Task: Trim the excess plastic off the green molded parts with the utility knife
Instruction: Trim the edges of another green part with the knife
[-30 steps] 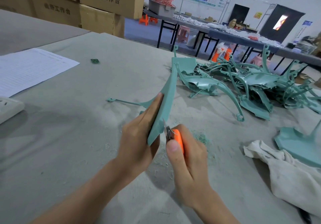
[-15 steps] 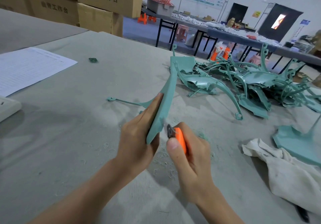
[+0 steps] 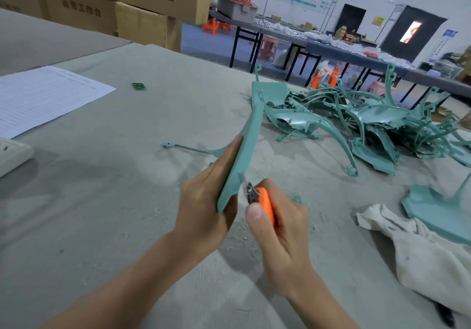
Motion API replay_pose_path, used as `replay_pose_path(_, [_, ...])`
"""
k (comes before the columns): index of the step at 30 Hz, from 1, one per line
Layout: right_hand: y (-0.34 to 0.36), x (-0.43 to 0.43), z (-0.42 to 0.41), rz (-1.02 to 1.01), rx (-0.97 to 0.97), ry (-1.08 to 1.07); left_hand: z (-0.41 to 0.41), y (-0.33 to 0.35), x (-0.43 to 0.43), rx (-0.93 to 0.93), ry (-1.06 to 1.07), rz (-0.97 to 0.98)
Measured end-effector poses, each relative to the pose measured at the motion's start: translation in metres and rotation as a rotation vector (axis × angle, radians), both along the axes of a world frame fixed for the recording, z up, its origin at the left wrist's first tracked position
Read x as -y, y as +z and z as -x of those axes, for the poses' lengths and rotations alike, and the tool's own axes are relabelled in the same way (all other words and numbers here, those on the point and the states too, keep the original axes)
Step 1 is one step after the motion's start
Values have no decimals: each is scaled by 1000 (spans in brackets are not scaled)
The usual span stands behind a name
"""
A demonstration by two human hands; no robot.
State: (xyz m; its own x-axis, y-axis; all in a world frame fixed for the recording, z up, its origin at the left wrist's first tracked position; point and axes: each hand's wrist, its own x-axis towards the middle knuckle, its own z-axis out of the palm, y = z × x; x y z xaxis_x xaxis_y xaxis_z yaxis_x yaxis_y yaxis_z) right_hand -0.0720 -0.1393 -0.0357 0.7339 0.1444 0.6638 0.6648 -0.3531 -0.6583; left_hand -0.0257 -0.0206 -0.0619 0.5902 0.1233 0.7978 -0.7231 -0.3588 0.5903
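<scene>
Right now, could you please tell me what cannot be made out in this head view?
Head view only:
- Blade of the utility knife: motion-blurred against the held green part, contact unclear.
- The left hand: its fingers are hidden behind that part.
- Print on the paper sheet: too small.
- The dark object: mostly covered by the cloth, near the frame's corner.

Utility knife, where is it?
Head view, lower centre: the right hand grips the utility knife, blade at the green part in the left hand.

Left hand (image 3: 204, 201) clamps the green part (image 3: 240, 163) upright; right hand (image 3: 277, 224) grips the orange knife (image 3: 265, 202), thumb forward.
</scene>
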Motion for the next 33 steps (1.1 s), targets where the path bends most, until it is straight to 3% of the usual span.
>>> replay_pose_path(6, [9,5,-9,-9,-36,-93,3,5,2,28,67,-96])
replay_pose_path(11, [0,9,0,53,10,-31,4,5,-1,28,34,-84])
replay_pose_path(16, [8,12,-14,-39,-44,-116,6,5,4,51,28,-138])
replay_pose_path(21, [3,10,-4,-9,-1,-10,4,5,1,46,22,-120])
replay_pose_path(29, [8,14,-20,-128,-139,-122,2,-3,4,53,5,-149])
replay_pose_path(33, [5,14,-13,-79,-58,-73,2,-3,3,62,-17,-128])
